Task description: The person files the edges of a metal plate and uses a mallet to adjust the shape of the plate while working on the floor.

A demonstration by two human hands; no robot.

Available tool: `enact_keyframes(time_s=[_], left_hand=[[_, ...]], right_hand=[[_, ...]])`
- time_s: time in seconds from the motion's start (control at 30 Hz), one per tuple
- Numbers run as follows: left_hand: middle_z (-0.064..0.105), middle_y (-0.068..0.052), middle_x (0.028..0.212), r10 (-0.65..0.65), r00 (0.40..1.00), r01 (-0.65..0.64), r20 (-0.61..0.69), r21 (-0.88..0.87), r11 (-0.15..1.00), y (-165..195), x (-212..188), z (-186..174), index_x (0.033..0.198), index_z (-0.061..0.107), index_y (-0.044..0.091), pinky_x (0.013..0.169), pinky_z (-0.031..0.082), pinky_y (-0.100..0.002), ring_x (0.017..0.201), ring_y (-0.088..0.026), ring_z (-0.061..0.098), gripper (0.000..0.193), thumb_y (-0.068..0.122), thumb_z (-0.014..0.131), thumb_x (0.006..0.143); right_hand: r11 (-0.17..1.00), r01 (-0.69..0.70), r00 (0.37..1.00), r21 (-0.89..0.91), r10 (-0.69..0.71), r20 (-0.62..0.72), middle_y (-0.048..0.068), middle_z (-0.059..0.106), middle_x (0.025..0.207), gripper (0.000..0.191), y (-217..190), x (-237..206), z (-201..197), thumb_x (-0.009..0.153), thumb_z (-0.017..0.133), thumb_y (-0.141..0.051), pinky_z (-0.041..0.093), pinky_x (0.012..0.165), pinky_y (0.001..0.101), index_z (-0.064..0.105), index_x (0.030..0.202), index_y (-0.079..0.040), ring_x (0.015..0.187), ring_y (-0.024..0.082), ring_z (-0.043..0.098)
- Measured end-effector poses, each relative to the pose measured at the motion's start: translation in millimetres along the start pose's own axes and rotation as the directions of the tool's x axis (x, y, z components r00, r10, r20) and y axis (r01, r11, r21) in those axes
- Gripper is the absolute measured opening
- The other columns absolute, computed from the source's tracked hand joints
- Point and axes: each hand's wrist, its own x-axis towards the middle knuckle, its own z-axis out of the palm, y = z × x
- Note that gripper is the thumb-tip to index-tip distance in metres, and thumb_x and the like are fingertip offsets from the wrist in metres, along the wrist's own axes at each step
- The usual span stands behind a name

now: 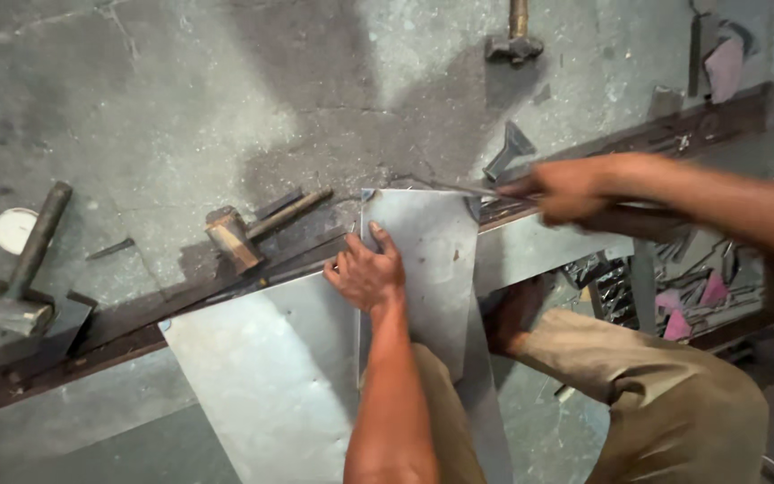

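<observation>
My left hand point(367, 272) presses flat on the left edge of a grey sheet-metal piece point(432, 260) that rests over a long rusty iron rail point(136, 327). My right hand point(559, 190) is closed on a thin metal tool point(459, 187), blurred by motion, whose tip reaches the sheet's top right corner. A larger metal sheet point(262, 376) lies beneath, spreading toward my knees.
A wooden-handled hammer point(248, 231) lies just left of the sheet. A heavy mallet point(11, 287) sits at far left beside a white round object point(12, 229). Another hammer point(514, 36) is at the top, a small metal stake point(508, 152) beneath it. Scrap pieces point(674, 296) lie at right.
</observation>
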Motion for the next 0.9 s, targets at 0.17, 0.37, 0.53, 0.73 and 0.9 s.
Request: enact_keyframes(time_s=[0.17,0.37,0.53,0.73,0.9], left_hand=[[0.071,-0.017,0.075,0.001,1.0,-0.001,0.008,-0.024,1.0,-2,-3,4,0.097,0.07,0.002,0.098,0.044,-0.048,0.077,-0.033,0.068,0.052,0.049,0.049,0.102],[0.071,-0.017,0.074,0.009,0.999,-0.009,-0.035,0.009,1.0,-3,0,7,0.091,0.071,0.003,0.096,0.045,-0.049,0.075,-0.034,0.068,0.05,0.049,0.051,0.101],[0.071,-0.016,0.071,0.037,0.997,-0.038,-0.07,-0.002,0.999,1,-3,7,0.09,0.072,0.004,0.093,0.046,-0.047,0.073,-0.033,0.067,0.048,0.048,0.053,0.099],[0.07,-0.016,0.073,0.061,0.996,-0.062,-0.065,-0.02,0.998,0,-4,14,0.092,0.071,0.004,0.09,0.047,-0.046,0.073,-0.033,0.067,0.047,0.047,0.054,0.101],[0.071,-0.016,0.073,0.063,0.997,-0.062,-0.04,0.017,0.998,1,-2,10,0.088,0.07,0.004,0.088,0.047,-0.046,0.073,-0.034,0.067,0.048,0.048,0.054,0.101]], right_hand=[[0.969,-0.247,0.958,0.003,0.244,0.15,0.026,0.07,0.088,0.095,40,-45,-11,0.089,0.061,-0.007,0.057,0.057,0.0378,0.02,0.17,-0.033,0.056,0.024,0.059],[0.982,0.052,0.991,0.183,-0.028,-0.133,0.019,0.075,0.092,0.078,-36,42,18,0.085,0.06,-0.013,0.063,0.069,0.0456,0.038,0.159,-0.025,0.064,0.03,0.07],[0.994,-0.076,0.995,-0.081,0.081,0.06,0.014,0.082,0.095,0.096,40,-37,13,0.085,0.059,-0.009,0.062,0.077,0.0409,0.024,0.17,-0.038,0.076,0.027,0.07],[0.986,-0.036,0.993,0.164,0.054,-0.103,0.015,0.072,0.075,0.082,1,37,22,0.08,0.057,-0.013,0.059,0.061,0.0486,0.041,0.161,-0.02,0.063,0.031,0.062],[0.984,-0.042,0.999,0.172,0.047,-0.024,0.017,0.071,0.073,0.087,15,42,31,0.083,0.06,-0.009,0.062,0.066,0.0488,0.031,0.161,-0.033,0.06,0.029,0.065]])
